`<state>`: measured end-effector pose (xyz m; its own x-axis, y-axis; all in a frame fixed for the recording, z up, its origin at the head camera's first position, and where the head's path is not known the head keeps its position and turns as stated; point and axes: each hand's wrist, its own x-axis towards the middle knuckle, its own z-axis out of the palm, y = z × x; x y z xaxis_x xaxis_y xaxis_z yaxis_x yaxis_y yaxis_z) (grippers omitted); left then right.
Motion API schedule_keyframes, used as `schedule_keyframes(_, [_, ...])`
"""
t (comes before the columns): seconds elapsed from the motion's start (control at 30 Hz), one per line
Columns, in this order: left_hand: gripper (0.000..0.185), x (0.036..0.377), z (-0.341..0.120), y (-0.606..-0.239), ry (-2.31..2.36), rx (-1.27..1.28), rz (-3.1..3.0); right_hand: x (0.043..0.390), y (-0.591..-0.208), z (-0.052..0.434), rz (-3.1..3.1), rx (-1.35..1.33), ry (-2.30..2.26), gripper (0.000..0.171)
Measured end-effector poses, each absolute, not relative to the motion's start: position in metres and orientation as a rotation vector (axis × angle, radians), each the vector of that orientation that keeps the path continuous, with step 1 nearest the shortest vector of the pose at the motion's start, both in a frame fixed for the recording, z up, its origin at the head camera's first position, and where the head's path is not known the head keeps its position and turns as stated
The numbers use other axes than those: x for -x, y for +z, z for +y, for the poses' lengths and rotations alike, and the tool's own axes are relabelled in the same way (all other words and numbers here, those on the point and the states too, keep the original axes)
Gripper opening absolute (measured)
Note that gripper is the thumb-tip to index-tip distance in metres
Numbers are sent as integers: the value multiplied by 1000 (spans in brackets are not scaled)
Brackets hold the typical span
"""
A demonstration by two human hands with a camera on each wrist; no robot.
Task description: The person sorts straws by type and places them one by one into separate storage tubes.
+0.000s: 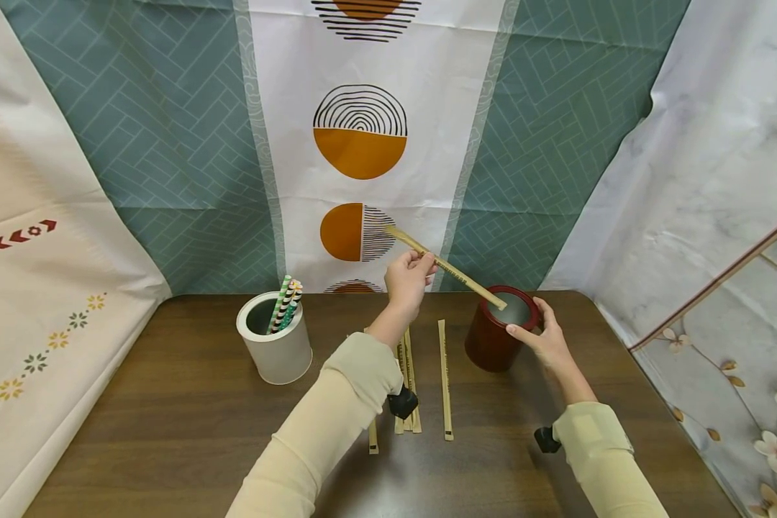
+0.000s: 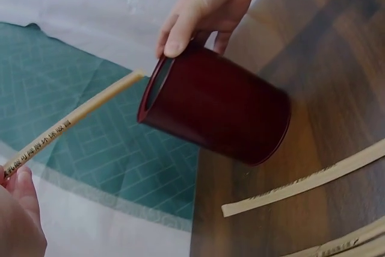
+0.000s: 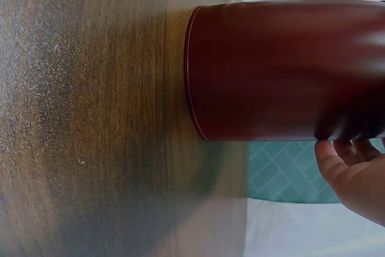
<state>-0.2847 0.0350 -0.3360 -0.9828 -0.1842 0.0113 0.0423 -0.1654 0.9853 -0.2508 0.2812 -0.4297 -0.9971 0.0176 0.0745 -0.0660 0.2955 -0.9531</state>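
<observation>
Two hands at work: left hand (image 1: 409, 279) pinches one long paper-wrapped chopstick sleeve (image 1: 445, 267) near its middle, fingers closed on it; right hand (image 1: 544, 338) curls round the rim and wall of the dark red cylindrical tin (image 1: 492, 342), steadying it upright.
Stick position: raised and tilted, upper end toward 10 o'clock, lower tip just at the tin's mouth on its 10 o'clock edge; the left wrist view shows the tip at the rim, not yet clearly inside.
Doing it well: my judgement is that the tip should clear the rim before the pinch loosens, with the stick brought steeper so it slides down instead of bridging the opening; the right thumb sits on the rim and is best kept off the tip's path.
Remaining sticks: several flat paper-wrapped sticks (image 1: 444, 378) lie on the dark wooden table (image 1: 168, 417) at 9 o'clock of the tin, near but apart from it.
Other container: white cylindrical cup holding striped paper straws (image 1: 275, 337), well apart at 9 o'clock.
Edges: hanging patterned cloth (image 1: 531, 144) close behind the tin at 12 o'clock; table edge at 3 o'clock is near.
Open room: bare tabletop toward 6 o'clock.
</observation>
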Motion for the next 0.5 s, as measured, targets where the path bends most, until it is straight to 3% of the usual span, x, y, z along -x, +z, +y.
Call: schedule_keyframes(0.5, [24,278,67,-347,-2039,-83,-2197,252,-431,281,-2456,-63,1818,81])
